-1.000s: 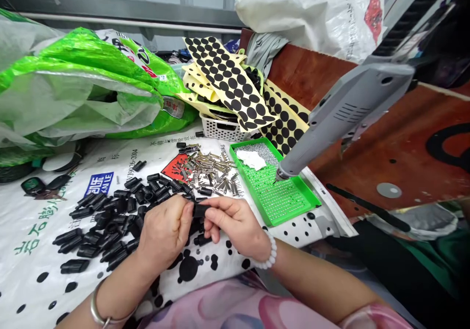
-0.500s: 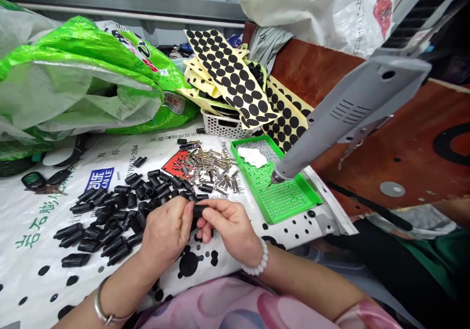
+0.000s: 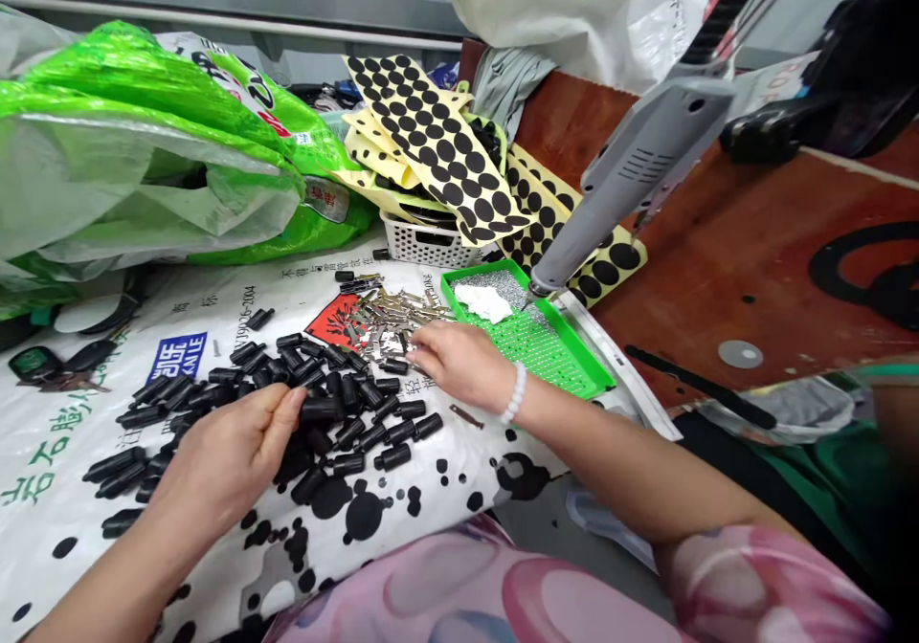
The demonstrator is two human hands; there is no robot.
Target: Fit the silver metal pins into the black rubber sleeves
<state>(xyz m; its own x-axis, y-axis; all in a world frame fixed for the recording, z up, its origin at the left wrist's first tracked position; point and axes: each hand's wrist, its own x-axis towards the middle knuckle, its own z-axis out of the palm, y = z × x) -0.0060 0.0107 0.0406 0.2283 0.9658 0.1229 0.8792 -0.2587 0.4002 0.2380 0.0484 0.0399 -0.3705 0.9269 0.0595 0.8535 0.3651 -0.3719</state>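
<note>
Over the pile of ribbed black plastic sleeves (image 3: 373, 392), my left hand (image 3: 234, 447) is closed with its thumb and finger around one black sleeve (image 3: 321, 410). My right hand (image 3: 465, 365) reaches to the near right edge of a heap of small flat metal clips (image 3: 392, 316). Its fingers are pinched together; what lies between them is too small to make out. One loose metal clip (image 3: 466, 416) lies below my right hand. Several more black sleeves are spread between my hands.
A grey electric screwdriver (image 3: 617, 188) hangs with its tip over a green tray (image 3: 601, 380) of small screws. Behind stand a white basket (image 3: 423, 243) with sheets of black dots (image 3: 437, 141) and a green bag (image 3: 165, 136). Car keys (image 3: 64, 364) lie left.
My hands have come apart from the black sleeve they both held. The left moved left; the right moved up to the metal clips. More sleeves lie near the middle. The screwdriver has swung away.
</note>
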